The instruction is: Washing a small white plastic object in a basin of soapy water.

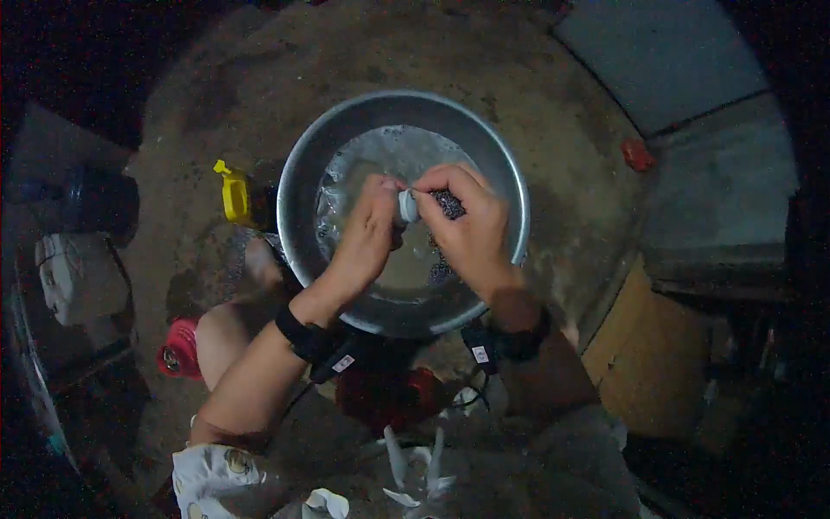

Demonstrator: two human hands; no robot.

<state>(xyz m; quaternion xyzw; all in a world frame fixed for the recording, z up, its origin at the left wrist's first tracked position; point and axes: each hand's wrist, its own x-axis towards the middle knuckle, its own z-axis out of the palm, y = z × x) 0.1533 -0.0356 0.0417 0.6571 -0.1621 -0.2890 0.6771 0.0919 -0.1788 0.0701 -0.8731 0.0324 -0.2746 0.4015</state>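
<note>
Both my hands are over a round metal basin [301,175] of cloudy, sudsy water [402,143]. My left hand [366,230] grips a small pale round object [408,206], perhaps a lid or cap. From the other side, the thumb and forefinger of my right hand [473,224] pinch its upper edge. Just behind the right fingers a dark speckled mass [449,204] shows, possibly a metal scouring pad. More of the same dark texture appears below, beside the palm. Whether the right hand holds that mass is hidden.
A yellow plastic bottle [236,196] stands left of the basin on the stained floor [214,117]. Farther left are a dark bucket [104,198] and a pale container [81,276]. A red item [638,155] lies at the right, by a pale panel [713,181]. My legs flank the basin's near side.
</note>
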